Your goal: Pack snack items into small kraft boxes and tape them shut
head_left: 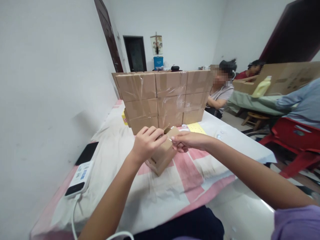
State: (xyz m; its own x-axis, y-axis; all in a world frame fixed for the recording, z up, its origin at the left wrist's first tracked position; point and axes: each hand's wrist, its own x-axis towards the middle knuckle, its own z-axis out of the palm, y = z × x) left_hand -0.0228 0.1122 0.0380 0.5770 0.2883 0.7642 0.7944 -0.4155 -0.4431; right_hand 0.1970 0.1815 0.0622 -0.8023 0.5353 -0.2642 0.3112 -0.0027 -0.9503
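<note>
A small brown cardboard box [163, 159] stands on the cloth-covered table [160, 196] in front of me, a flap raised at its far end. My left hand [148, 144] is curled over the box's upper left side, with its fingers closed on the edge. On the other side, my right hand [186, 141] is held in a pinch by the box's top. A thin pale sliver shows at its fingertips, too small to name. The fingers hide part of the box's top.
Taped cardboard boxes [171, 96] form a wall behind the small box. A yellow sheet [196, 128] lies to their right. A power strip [80, 178] with a cable and a dark flat object [86, 153] lie at left. Other people sit at right, near a red chair [293, 140].
</note>
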